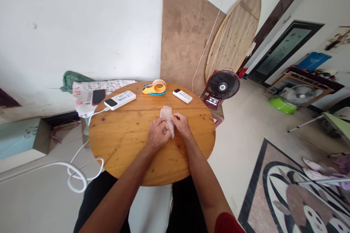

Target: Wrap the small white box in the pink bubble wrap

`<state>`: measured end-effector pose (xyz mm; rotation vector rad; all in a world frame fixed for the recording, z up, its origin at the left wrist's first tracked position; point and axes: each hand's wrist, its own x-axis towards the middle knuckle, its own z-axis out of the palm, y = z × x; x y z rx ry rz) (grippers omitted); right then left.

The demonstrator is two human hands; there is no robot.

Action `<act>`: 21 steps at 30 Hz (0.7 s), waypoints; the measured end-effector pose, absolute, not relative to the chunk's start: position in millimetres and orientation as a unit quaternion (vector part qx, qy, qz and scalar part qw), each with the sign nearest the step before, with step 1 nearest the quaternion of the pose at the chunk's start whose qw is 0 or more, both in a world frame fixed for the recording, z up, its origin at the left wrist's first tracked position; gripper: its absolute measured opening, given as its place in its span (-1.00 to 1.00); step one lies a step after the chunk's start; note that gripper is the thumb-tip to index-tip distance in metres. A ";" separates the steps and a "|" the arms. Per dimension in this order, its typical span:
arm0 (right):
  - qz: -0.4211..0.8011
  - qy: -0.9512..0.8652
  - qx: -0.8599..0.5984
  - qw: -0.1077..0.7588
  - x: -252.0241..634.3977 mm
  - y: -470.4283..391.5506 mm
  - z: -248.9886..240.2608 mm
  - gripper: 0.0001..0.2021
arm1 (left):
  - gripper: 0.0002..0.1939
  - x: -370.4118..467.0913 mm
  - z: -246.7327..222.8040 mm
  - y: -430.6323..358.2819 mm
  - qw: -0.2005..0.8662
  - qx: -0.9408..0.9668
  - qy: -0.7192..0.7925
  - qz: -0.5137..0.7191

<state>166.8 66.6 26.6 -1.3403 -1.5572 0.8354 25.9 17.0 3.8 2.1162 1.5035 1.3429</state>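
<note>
Head view: both hands pinch a small translucent plastic bag at the middle of the round wooden table

Left hand (pixel 158 135) and right hand (pixel 181 123) are closed on the near end of the small translucent plastic bag (pixel 167 116), which lies flat on the round wooden table (pixel 123 142); the step looks like working its edge, so the next move likely calls for fine fingertip control. Farther off lie a white power bank (pixel 119 99) at left, a yellow-and-blue tape dispenser (pixel 155 88) and a white remote control (pixel 182 95)
</note>
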 end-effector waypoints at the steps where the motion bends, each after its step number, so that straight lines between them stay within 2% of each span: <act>1: 0.343 -0.625 -0.536 0.452 170.2 64.8 27.8 -0.73 | -0.94 25.9 5.1 16.5 0.110 0.725 0.504 0.457; 7: 0.421 -0.637 -0.482 0.431 184.3 57.2 37.1 -0.81 | -0.96 24.3 11.9 13.0 0.153 0.735 0.476 0.458; 13: 0.448 -0.657 -0.453 0.404 180.3 56.2 33.3 -0.79 | -0.96 24.0 10.3 12.4 0.173 0.739 0.480 0.439; 21: 0.377 -0.681 -0.508 0.370 172.7 56.0 25.7 -0.78 | -0.97 25.2 8.9 11.2 0.073 0.746 0.498 0.435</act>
